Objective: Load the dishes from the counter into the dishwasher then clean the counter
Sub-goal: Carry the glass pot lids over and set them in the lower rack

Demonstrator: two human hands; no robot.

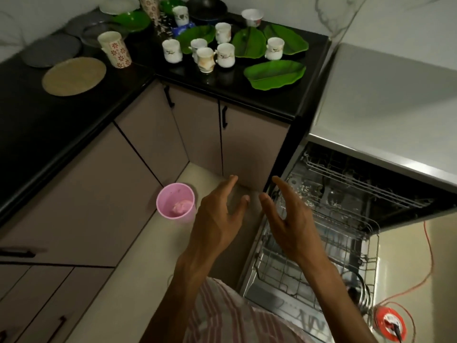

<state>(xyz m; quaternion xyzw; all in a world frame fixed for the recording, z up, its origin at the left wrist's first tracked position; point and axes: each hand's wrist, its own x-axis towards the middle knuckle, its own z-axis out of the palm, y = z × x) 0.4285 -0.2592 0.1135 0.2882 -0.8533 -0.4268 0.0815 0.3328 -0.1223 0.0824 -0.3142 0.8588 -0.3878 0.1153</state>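
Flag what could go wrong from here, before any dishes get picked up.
1. The cups stand packed together among the leaf plates; reaching in could knock one over.
2. The pulled-out rack sits low beside the legs, so it could be bumped while turning.
3. The orange cable trails on the floor, a possible trip hazard.

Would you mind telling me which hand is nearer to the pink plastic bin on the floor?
Left. The left hand hovers just right of the pink plastic bin; the right hand is farther right, over the dishwasher's edge.
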